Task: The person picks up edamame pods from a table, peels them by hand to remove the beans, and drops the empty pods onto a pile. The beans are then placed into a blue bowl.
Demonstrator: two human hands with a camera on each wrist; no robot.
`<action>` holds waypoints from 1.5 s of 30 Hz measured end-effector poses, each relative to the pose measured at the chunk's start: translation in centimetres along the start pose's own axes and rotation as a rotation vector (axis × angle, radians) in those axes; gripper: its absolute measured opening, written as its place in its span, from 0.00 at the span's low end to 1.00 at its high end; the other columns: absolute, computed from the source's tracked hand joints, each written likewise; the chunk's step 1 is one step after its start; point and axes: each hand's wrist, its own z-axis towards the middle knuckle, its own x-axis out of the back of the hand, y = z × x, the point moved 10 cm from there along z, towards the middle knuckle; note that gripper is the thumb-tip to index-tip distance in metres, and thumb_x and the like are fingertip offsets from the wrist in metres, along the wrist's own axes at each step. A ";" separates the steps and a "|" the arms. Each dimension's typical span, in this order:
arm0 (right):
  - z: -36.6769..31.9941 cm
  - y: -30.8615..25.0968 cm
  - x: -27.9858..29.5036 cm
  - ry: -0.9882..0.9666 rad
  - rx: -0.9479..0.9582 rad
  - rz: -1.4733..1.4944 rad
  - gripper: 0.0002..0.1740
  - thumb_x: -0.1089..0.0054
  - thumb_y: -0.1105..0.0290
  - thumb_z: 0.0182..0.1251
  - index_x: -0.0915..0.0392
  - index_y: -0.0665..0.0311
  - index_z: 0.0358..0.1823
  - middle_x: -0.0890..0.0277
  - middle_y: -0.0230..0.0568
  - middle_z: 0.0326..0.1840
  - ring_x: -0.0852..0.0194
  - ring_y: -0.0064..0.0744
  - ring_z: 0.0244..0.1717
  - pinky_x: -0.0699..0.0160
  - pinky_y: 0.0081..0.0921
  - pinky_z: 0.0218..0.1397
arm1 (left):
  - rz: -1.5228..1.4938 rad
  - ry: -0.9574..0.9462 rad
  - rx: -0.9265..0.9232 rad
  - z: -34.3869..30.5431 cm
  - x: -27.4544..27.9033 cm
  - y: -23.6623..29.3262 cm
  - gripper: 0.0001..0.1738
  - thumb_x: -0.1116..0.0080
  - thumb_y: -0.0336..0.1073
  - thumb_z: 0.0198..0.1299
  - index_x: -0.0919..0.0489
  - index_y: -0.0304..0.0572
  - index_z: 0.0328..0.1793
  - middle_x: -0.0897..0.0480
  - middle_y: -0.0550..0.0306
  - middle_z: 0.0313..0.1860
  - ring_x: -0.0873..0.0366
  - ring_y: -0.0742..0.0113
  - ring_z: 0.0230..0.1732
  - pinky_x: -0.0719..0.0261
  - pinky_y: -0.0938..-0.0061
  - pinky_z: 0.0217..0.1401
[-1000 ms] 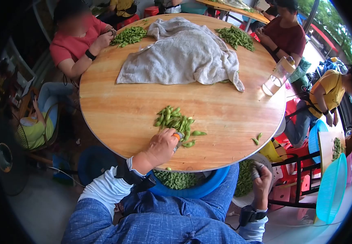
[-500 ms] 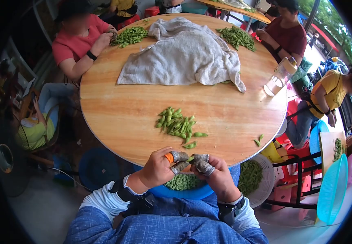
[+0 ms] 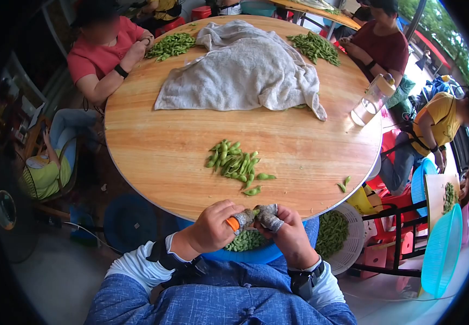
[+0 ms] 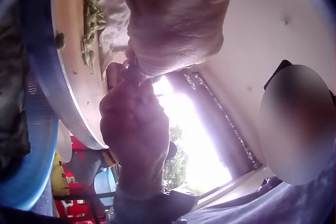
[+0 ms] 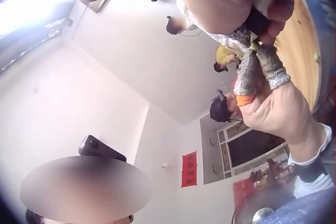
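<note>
One edamame pod (image 5: 255, 46), mostly hidden, is pinched between the grey-wrapped fingertips (image 5: 274, 66) of our left hand (image 3: 210, 226) and those of our right hand (image 3: 294, 238). Below these fingers we have shelled green beans (image 3: 245, 241) in a blue basin (image 3: 269, 254). Just beyond them, on our round wooden table (image 3: 158, 146), lies a small heap of pods (image 3: 234, 163); farther past is a pale towel (image 3: 240, 70). Right of our fingers, a white colander (image 3: 356, 241) holds green pods (image 3: 332, 235).
</note>
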 end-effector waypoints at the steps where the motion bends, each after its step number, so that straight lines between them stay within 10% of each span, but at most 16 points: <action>1: 0.0 0.1 0.0 0.012 -0.003 -0.003 0.08 0.47 0.69 0.58 0.27 0.65 0.36 0.27 0.31 0.28 0.31 0.16 0.29 0.34 0.10 0.32 | -0.001 0.003 -0.001 -0.1 0.0 0.0 0.22 0.45 0.20 0.30 0.29 0.27 0.39 0.27 0.46 0.30 0.27 0.53 0.29 0.27 0.70 0.31; 9: 0.5 -0.6 -0.8 -0.007 0.139 0.092 0.07 0.47 0.72 0.57 0.27 0.66 0.36 0.26 0.31 0.30 0.30 0.17 0.30 0.33 0.13 0.33 | 0.123 -0.146 0.242 -0.2 -1.5 -1.7 0.21 0.47 0.21 0.30 0.28 0.26 0.39 0.25 0.44 0.32 0.26 0.51 0.32 0.27 0.67 0.37; 12: 0.4 -1.1 -1.1 -0.101 0.192 0.059 0.08 0.49 0.74 0.58 0.28 0.69 0.37 0.26 0.34 0.33 0.29 0.20 0.35 0.31 0.18 0.40 | 0.273 -0.108 0.053 -0.7 -1.6 -0.5 0.22 0.47 0.22 0.28 0.27 0.28 0.38 0.25 0.44 0.33 0.25 0.49 0.34 0.27 0.67 0.39; 24: 0.8 -0.2 -0.9 -0.270 0.306 0.072 0.10 0.46 0.74 0.57 0.29 0.69 0.39 0.27 0.31 0.34 0.31 0.18 0.35 0.32 0.17 0.41 | -1.403 0.019 0.875 -4.3 -6.7 -6.5 0.09 0.55 0.33 0.60 0.27 0.34 0.36 0.25 0.62 0.23 0.30 0.79 0.27 0.29 0.81 0.33; 27: 0.6 -0.4 -0.8 -0.247 0.290 0.000 0.10 0.48 0.74 0.58 0.29 0.70 0.40 0.27 0.31 0.34 0.32 0.18 0.37 0.32 0.17 0.42 | -1.073 -0.264 0.944 -5.5 -7.0 -7.1 0.07 0.51 0.32 0.58 0.27 0.34 0.35 0.25 0.60 0.24 0.31 0.81 0.29 0.29 0.82 0.33; 34: -0.2 -0.9 -1.5 -0.146 0.264 -0.259 0.08 0.49 0.75 0.59 0.29 0.74 0.36 0.27 0.33 0.32 0.33 0.18 0.34 0.32 0.16 0.39 | -0.769 -0.170 0.686 -3.4 -5.1 -5.7 0.05 0.49 0.29 0.55 0.27 0.33 0.36 0.25 0.64 0.28 0.30 0.80 0.31 0.30 0.83 0.35; 45: -0.5 -2.3 -2.2 -0.073 0.498 -0.612 0.14 0.55 0.85 0.32 0.30 0.72 0.27 0.35 0.46 0.19 0.38 0.27 0.22 0.37 0.22 0.25 | -0.740 -0.207 0.771 -4.2 -5.7 -6.6 0.06 0.58 0.21 0.51 0.30 0.36 0.33 0.29 0.67 0.26 0.35 0.79 0.28 0.34 0.83 0.31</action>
